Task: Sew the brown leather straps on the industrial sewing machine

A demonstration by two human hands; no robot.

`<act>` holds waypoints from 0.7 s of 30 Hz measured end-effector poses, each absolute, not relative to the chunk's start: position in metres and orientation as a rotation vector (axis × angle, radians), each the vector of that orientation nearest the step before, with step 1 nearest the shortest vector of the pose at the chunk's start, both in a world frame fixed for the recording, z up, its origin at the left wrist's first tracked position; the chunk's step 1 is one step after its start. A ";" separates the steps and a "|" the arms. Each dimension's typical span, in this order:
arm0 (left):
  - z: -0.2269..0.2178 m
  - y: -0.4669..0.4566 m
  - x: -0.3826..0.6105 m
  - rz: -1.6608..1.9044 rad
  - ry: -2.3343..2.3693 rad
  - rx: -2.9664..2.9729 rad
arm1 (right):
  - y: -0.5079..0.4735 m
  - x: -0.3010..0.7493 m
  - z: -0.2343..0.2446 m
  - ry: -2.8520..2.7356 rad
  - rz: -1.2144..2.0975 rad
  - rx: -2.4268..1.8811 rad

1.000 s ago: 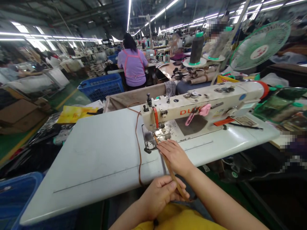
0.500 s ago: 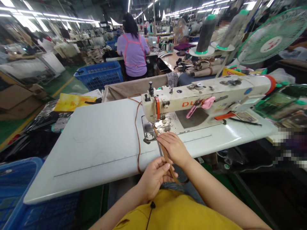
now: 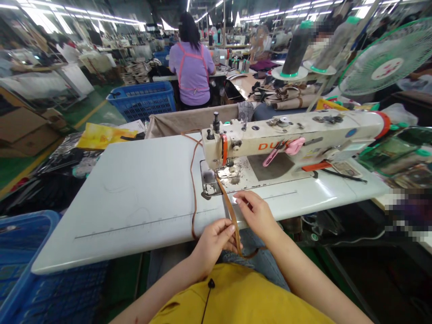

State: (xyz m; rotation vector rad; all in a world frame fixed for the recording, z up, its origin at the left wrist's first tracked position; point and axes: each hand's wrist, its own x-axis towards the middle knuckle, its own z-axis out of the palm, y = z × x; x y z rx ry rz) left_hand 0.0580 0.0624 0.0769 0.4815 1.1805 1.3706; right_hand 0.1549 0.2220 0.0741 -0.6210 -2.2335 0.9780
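A narrow brown strap [image 3: 228, 202] runs from under the presser foot of the sewing machine [image 3: 293, 130] down past the table's front edge. My left hand [image 3: 216, 243] pinches it between thumb and fingers near that edge, and its lower end loops over my lap. Just right of the strap, my right hand [image 3: 254, 211] is raised, apart from it, with thumb and forefinger tips together. A pale speck shows at those tips, too small to name. Left of the needle area, a thin brown cord-like length [image 3: 193, 180] crosses the white tabletop [image 3: 148, 180] and hangs over its front.
A pink-handled tool [image 3: 293, 146] rests against the machine arm. Thread cones [image 3: 297, 49] and a green fan [image 3: 388, 67] stand at the right. Blue baskets [image 3: 145, 99] lie behind and at the lower left. A person in purple [image 3: 194, 72] sits ahead, facing away.
My right hand has lifted off the strap and moved slightly right, its fingers going from flat to pinched. My left hand keeps hold of the strap. The view has shifted a little.
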 end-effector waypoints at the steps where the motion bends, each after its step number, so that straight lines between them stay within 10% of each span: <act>1: 0.078 0.063 0.058 1.367 1.192 0.493 | 0.219 0.160 0.077 -2.239 1.100 -0.665; 6: 0.076 0.066 0.053 1.275 1.445 0.751 | 0.207 0.170 0.082 -2.200 1.678 -0.706; 21: 0.102 -0.008 -0.041 1.612 1.771 0.716 | 0.206 0.175 0.078 -1.997 2.069 -0.870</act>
